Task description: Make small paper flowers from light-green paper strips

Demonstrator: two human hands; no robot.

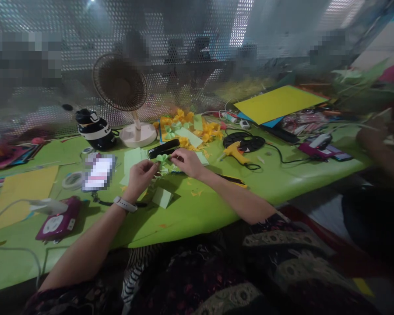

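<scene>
Between my two hands is a small light-green paper flower (163,158). My left hand (142,174) pinches its left side, and my right hand (185,162) pinches its right side with thumb and forefinger. Just behind lies a black stapler-like object (164,148). Pale green paper scraps lie under and around the hands, with a folded pale green piece (163,197) nearer me. Past my right hand, orange-yellow paper flowers (213,129) are heaped with a few green ones. A yellow-and-black cutter (233,180) sits partly beneath my right forearm.
A yellow glue gun (237,152) rests right of my hands beside a black round tray (249,141). A fan (136,133) and dark bottle (96,131) stand behind. Left are a phone (98,172), tape roll (72,180) and purple device (59,221). Another person's arm (381,144) reaches in at right.
</scene>
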